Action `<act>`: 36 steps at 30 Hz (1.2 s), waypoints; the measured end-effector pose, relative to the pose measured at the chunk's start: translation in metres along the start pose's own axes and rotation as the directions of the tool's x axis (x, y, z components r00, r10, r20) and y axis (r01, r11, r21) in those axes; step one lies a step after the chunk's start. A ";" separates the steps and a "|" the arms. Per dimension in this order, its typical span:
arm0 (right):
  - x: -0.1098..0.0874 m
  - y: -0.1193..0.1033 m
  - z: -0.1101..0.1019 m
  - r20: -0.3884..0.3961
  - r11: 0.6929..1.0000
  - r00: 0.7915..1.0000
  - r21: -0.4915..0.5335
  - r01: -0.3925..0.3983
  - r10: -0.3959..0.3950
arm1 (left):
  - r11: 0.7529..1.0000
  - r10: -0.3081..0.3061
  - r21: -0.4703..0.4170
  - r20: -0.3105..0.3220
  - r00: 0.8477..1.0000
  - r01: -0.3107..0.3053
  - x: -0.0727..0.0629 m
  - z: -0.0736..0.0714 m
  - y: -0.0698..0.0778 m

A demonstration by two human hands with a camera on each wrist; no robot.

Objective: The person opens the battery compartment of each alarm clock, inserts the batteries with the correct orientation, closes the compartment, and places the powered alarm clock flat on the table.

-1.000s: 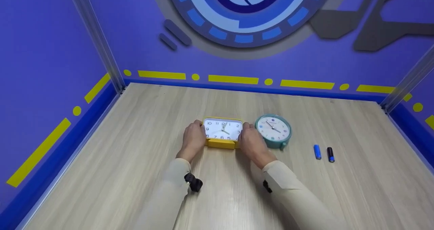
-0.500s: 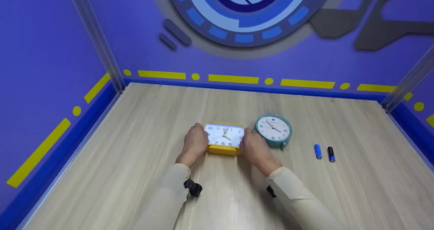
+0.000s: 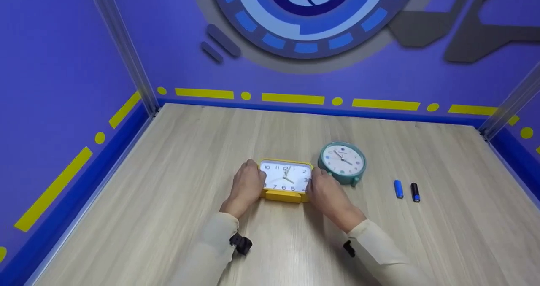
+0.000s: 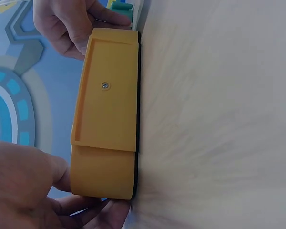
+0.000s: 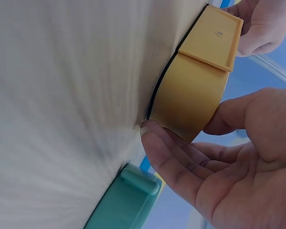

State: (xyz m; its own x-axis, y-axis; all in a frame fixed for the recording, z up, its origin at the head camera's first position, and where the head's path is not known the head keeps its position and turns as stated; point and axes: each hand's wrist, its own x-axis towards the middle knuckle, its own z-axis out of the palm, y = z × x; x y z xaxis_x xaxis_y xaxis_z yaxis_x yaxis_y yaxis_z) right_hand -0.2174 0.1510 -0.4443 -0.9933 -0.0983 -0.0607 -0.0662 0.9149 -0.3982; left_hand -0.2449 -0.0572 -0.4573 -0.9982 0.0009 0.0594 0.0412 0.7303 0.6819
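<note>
Toward six o'clock, the yellow clock (image 3: 287, 178) has just shifted, face up on the table (image 3: 190, 163). I see the left hand (image 3: 244, 184), half curled, pinching its nine-o'clock edge, the right hand (image 3: 332, 194) likewise its three-o'clock edge; near its two lies the teal clock (image 3: 342, 161), past three a blue battery (image 3: 398, 189) and a black battery (image 3: 415, 192).

Yellow rectangular clock (image 3: 280, 178), white numbered dial facing up, back down on wooden table (image 3: 202, 151)
</note>
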 end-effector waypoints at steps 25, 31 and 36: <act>-0.031 0.018 -0.003 -0.053 0.996 0.997 0.066 0.054 -0.050 | 0.996 0.085 -0.015 0.031 0.996 -0.085 -0.026 0.004 -0.001; -0.037 0.023 -0.005 -0.056 0.994 0.998 0.100 0.036 -0.030 | 0.996 0.090 -0.006 0.051 0.995 -0.090 -0.030 0.005 0.003; -0.039 0.025 -0.006 -0.049 0.994 0.999 0.110 0.015 -0.010 | 0.998 0.061 0.013 0.102 0.993 -0.063 -0.032 0.001 0.007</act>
State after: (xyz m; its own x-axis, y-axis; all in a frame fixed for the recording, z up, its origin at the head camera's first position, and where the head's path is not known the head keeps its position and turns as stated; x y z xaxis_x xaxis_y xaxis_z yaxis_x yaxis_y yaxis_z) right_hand -0.1808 0.1802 -0.4464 -0.9960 -0.0881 -0.0116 -0.0707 0.8645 -0.4976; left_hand -0.2129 -0.0514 -0.4554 -0.9930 0.1153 0.0264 0.1034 0.7379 0.6670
